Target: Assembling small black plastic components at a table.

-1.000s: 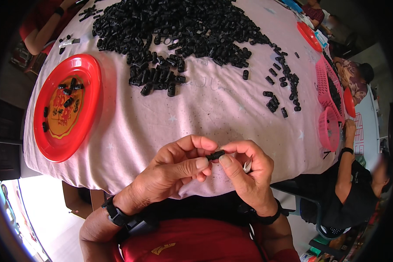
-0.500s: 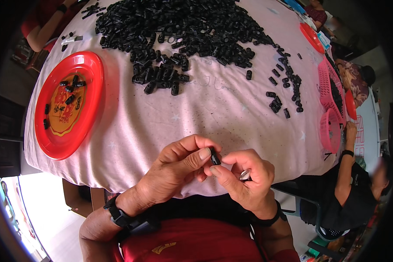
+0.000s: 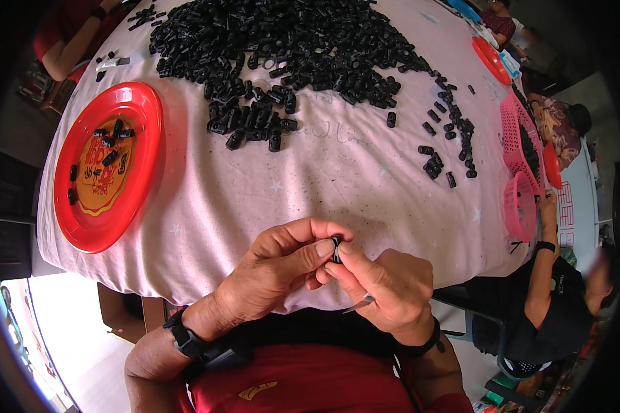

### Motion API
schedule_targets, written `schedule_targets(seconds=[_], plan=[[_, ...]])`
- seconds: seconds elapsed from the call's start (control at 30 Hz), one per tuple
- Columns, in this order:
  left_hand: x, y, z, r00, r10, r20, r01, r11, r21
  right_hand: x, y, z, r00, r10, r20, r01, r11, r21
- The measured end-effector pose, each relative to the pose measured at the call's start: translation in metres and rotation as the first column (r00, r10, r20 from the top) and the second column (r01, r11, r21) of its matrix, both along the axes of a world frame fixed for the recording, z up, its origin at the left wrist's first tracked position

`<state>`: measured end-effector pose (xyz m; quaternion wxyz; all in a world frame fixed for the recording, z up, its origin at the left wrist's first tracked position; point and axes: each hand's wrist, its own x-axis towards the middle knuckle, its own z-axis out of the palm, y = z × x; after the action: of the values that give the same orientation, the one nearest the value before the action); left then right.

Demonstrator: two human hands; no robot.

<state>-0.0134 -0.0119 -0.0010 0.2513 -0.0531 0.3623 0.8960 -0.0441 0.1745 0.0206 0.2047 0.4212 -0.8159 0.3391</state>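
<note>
Item: small black plastic cylindrical part (image 3: 336, 249), pinched between the fingertips of the left hand (image 3: 275, 275) and the right hand (image 3: 386, 289), both closed on it, just below the near edge of the pink cloth-covered tabletop (image 3: 269, 186). A thin metal piece (image 3: 365, 301) lay under the right hand. Large heap of like black parts (image 3: 289, 48) at the tabletop's far side. Round red plastic plate (image 3: 107, 165), yellow emblem at centre, on the tabletop's left, carrying a few parts. Pink plastic baskets (image 3: 520, 165) at its right edge.
</note>
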Motion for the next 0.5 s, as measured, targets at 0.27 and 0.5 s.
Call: schedule_targets(seconds=[0.27,0.5], plan=[[0.0007,0.0033,-0.0004,1.0,0.009,0.006,-0.009,1.0,0.001,-0.002,0.004,-0.0041,0.992,0.036,-0.118,-0.032,0.999,0.033],[-0.0007,0.0023,0.0017,1.0,0.001,-0.011,-0.001,1.0,-0.024,-0.0018,0.0018,-0.0007,0.997,0.056,-0.055,-0.058,0.998,-0.021]])
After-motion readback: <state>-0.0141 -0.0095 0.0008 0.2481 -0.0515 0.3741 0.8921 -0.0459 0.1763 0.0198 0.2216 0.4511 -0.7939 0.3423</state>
